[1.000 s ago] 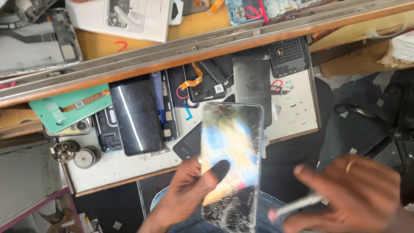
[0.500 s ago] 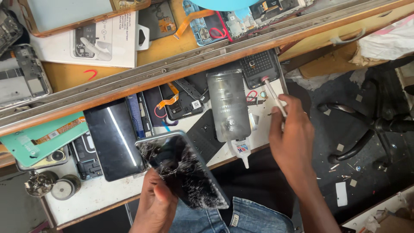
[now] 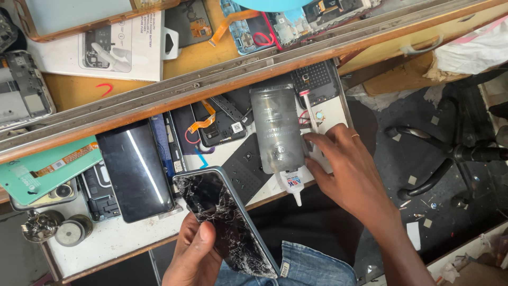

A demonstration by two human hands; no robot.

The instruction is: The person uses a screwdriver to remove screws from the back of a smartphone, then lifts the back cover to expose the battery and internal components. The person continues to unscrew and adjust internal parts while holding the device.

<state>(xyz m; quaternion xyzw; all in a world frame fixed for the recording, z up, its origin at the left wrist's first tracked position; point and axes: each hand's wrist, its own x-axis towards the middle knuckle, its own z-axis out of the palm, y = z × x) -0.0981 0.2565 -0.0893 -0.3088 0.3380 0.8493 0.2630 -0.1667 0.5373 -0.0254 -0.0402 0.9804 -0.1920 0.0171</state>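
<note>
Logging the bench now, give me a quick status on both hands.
Left hand grips cracked phone. Right hand rests on drawer tray, fingers at thin tool. Glue tube beside it.

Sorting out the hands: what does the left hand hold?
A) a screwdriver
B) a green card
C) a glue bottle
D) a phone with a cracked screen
D: the left hand grips a phone with a cracked screen, its glass webbed with fractures.

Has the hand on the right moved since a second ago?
Yes. The right hand has gone from low beside the cracked phone up onto the white drawer tray, next to the clear bottle.
</note>
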